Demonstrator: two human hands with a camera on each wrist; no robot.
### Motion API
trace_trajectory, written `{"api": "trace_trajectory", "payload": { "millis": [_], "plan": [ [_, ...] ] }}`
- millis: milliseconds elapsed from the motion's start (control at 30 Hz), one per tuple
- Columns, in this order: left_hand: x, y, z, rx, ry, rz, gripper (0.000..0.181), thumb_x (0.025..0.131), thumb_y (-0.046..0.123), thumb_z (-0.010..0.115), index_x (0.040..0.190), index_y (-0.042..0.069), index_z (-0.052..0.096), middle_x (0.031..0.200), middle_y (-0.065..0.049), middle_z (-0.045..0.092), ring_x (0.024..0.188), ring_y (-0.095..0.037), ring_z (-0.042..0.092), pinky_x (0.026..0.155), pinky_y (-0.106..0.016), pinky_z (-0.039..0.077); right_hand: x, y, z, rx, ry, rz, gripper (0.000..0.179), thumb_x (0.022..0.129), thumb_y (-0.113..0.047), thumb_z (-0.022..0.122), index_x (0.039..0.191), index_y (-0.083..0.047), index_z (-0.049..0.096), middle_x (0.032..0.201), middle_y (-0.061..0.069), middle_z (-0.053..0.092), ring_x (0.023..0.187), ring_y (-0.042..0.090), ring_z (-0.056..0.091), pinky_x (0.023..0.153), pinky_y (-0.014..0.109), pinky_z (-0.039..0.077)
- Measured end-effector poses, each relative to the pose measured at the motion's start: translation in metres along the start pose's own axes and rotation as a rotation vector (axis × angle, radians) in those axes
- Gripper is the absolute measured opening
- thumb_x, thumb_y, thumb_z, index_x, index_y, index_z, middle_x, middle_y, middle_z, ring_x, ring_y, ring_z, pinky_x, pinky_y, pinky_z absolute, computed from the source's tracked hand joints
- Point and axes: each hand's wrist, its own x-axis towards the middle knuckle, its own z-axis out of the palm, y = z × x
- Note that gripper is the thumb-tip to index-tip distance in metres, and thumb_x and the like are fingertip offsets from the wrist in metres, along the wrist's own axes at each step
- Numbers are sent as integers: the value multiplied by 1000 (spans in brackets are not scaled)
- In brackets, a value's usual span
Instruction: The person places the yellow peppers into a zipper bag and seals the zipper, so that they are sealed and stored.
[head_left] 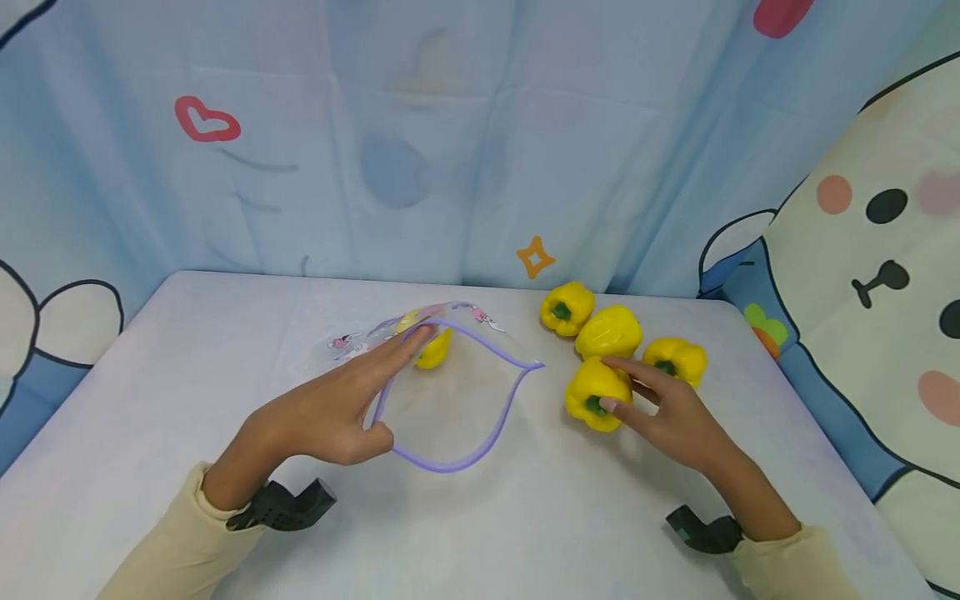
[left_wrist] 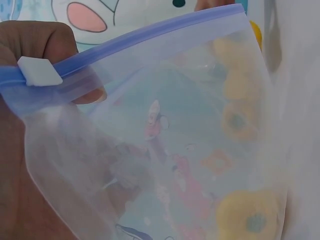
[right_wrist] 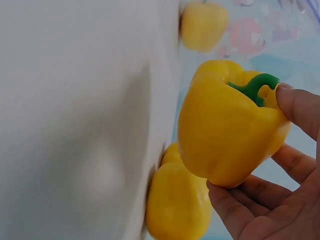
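Note:
My left hand holds a clear zip bag by its purple rim, the mouth spread wide and facing me. A white slider sits on the rim beside that hand in the left wrist view. One yellow bell pepper lies inside the bag, partly behind the left fingers. With thumb and fingertips my right hand pinches another yellow bell pepper with a green stem. The right wrist view shows this held pepper raised off the table, its shadow apart from it.
Three more yellow peppers stand behind the right hand: one at the back, one in the middle and one at the right. A white cloth covers the table. Behind it hangs a printed blue curtain.

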Motion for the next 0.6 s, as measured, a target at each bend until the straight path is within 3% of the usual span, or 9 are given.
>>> {"api": "trace_trajectory", "payload": {
  "millis": [167, 300, 433, 600],
  "plan": [
    [1, -1, 0, -9, 1, -6, 99, 69, 5, 51, 156, 6, 4, 162, 1, 4, 147, -17, 6, 114, -46, 20, 0, -14, -1, 19, 6, -25, 53, 90, -20, 69, 139, -6, 52, 138, 14, 52, 125, 34, 49, 95, 43, 42],
    [2, -2, 0, -5, 1, -3, 99, 69, 5, 51, 156, 5, 5, 162, 0, 4, 147, -17, 6, 114, -46, 20, 0, -26, -4, 38, 19, -86, 54, 89, -14, 70, 140, -9, 52, 140, 11, 51, 126, 30, 49, 96, 27, 42],
    [2, -2, 0, -5, 1, -3, 98, 69, 6, 51, 156, 5, 5, 162, 0, 4, 147, -17, 6, 114, -46, 19, 0, -38, -5, 63, 39, -144, 56, 88, -8, 70, 140, -11, 52, 140, 9, 51, 128, 14, 47, 96, 14, 38],
    [1, -1, 1, -20, -5, -12, 98, 70, 6, 51, 156, 6, 5, 162, 1, 5, 147, -17, 7, 114, -47, 19, -3, -50, -6, 107, 66, -190, 58, 86, -1, 70, 140, -12, 52, 140, 7, 51, 126, 0, 44, 96, 15, 38]
  ]
}}
